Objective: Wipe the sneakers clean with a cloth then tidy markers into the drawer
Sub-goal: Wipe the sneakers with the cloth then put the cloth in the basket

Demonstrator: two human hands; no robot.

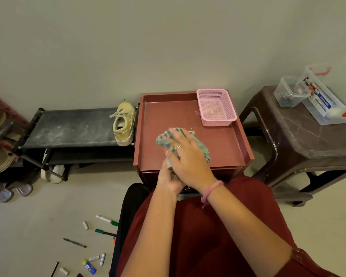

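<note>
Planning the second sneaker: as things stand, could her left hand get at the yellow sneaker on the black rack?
Probably not right away. The left hand is gripping something under the cloth, beneath the right hand. Nothing blocks the way to the yellow sneaker, standing unobstructed on the rack.

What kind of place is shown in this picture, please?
Probably a home entryway or a shoe-storage corner: a black shoe rack holds a yellow sneaker, more shoes sit beneath it, and a plastic stool stands against the plain wall.
</note>
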